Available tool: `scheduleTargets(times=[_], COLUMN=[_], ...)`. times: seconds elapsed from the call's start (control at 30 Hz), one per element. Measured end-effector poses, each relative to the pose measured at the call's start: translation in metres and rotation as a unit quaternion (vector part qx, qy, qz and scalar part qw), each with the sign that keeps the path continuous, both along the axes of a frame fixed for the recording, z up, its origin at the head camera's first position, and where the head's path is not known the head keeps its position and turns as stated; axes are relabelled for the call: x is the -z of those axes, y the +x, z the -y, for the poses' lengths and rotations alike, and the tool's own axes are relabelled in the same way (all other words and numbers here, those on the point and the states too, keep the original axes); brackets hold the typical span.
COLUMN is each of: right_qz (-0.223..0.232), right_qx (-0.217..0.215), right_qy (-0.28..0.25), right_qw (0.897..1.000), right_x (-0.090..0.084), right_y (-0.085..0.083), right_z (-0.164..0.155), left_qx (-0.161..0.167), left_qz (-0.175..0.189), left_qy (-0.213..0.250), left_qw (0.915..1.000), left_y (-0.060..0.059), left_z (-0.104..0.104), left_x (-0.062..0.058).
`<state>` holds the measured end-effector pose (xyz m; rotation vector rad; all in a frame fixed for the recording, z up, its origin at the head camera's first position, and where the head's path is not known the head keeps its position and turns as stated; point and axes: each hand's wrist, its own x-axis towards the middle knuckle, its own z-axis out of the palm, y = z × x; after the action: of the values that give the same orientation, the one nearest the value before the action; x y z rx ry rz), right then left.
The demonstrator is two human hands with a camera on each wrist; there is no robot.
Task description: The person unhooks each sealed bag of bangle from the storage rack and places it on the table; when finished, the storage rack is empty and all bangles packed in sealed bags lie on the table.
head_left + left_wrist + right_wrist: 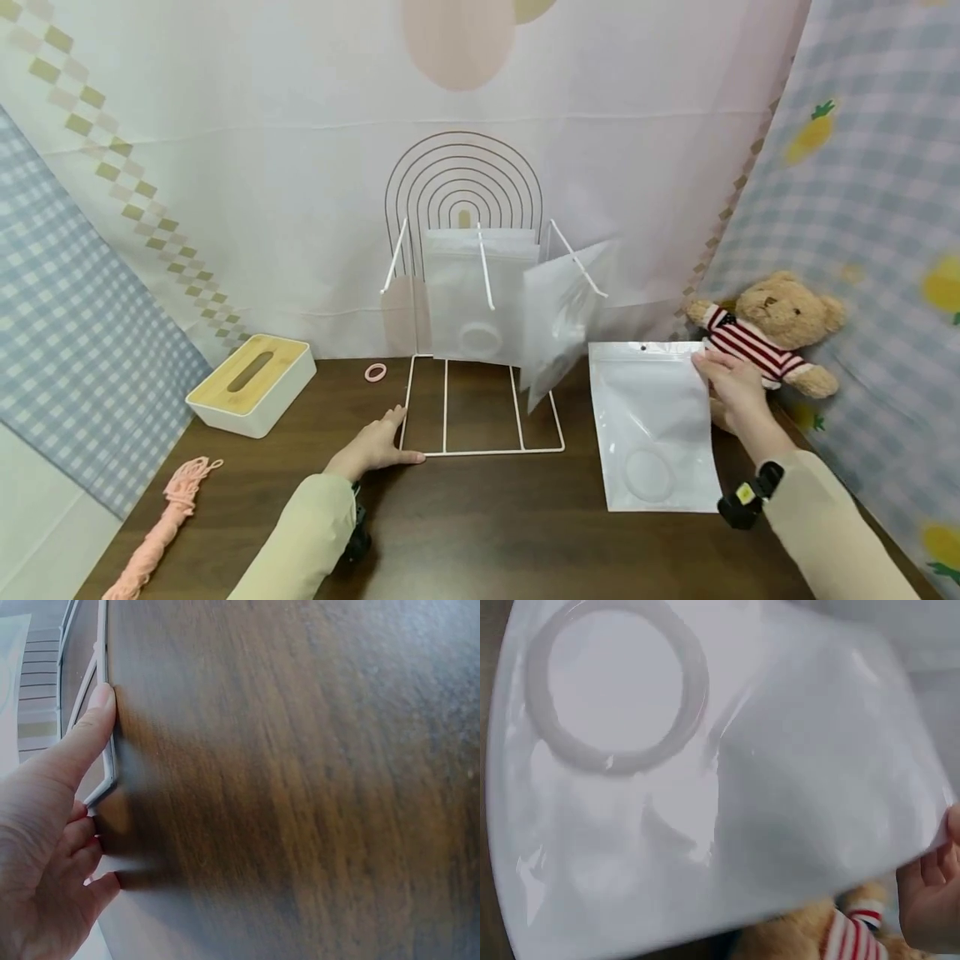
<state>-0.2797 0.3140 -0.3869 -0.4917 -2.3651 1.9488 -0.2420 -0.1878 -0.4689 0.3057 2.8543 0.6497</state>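
Head view: my right hand [733,379] pinches the white pouch's [654,425] top corner near the tabletop's right edge, my left hand [372,448], fingers relaxed, rests against the wire rack's [480,408] front corner.

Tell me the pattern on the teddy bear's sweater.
Red and white stripes on the teddy bear; the head view shows it best.
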Motion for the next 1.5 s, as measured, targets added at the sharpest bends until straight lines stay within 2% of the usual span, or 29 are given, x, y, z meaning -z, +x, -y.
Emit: scheduleTargets(times=[0.1,0.3,0.5,0.57,0.67,0.77,0.87,0.93,1.03,1.1,1.17,1.27,1.37,1.5], right_qz=[0.032,0.026,0.022,0.024,0.018,-0.019,-0.069,-0.094,-0.145,-0.197,-0.252,-0.312,-0.332,-0.324], right_qx=[0.017,0.048,0.075,0.086,0.092,0.084,0.049,0.012,-0.052,-0.085,-0.094,-0.082,-0.067,-0.074], right_qy=[0.040,0.067,0.122,0.096,0.041,-0.030,-0.086,-0.105,-0.075,-0.042,-0.024,-0.020,-0.011,0.033], right_qw=[0.999,0.996,0.989,0.991,0.995,0.996,0.993,0.990,0.985,0.976,0.963,0.946,0.941,0.943], right_x=[0.013,0.029,0.035,0.032,0.022,0.006,-0.008,-0.017,-0.028,-0.036,-0.044,-0.058,-0.070,-0.080], right_y=[-0.016,-0.042,-0.052,-0.054,-0.057,-0.056,-0.054,-0.050,-0.042,-0.036,-0.032,-0.025,-0.020,-0.015], right_z=[0.010,0.024,0.022,0.020,0.018,0.017,0.019,0.023,0.034,0.043,0.055,0.069,0.079,0.086], left_qx=[0.003,0.010,0.020,0.021,0.022,0.018,0.010,0.006,0.003,0.004,0.004,0.005,0.006,0.008], left_qz=[0.002,-0.001,-0.008,-0.006,-0.007,-0.008,-0.010,-0.009,-0.005,-0.002,-0.002,-0.002,-0.001,0.007], left_qy=[0.003,0.006,0.008,0.011,0.009,0.004,0.003,0.003,0.005,0.003,0.003,0.001,0.004,0.005], left_qw=[1.0000,0.9999,0.9997,0.9997,0.9997,0.9998,0.9999,0.9999,1.0000,1.0000,1.0000,1.0000,1.0000,0.9999], left_y=[0.000,0.000,0.000,0.001,0.001,0.000,-0.001,-0.001,0.000,-0.001,-0.002,-0.002,-0.002,-0.001], left_z=[-0.003,-0.010,-0.018,-0.021,-0.020,-0.017,-0.012,-0.009,-0.005,-0.003,-0.001,0.000,0.000,0.001], left_x=[-0.003,-0.005,0.001,0.001,0.001,0.002,0.001,0.001,0.001,0.002,0.001,0.000,-0.001,0.000])
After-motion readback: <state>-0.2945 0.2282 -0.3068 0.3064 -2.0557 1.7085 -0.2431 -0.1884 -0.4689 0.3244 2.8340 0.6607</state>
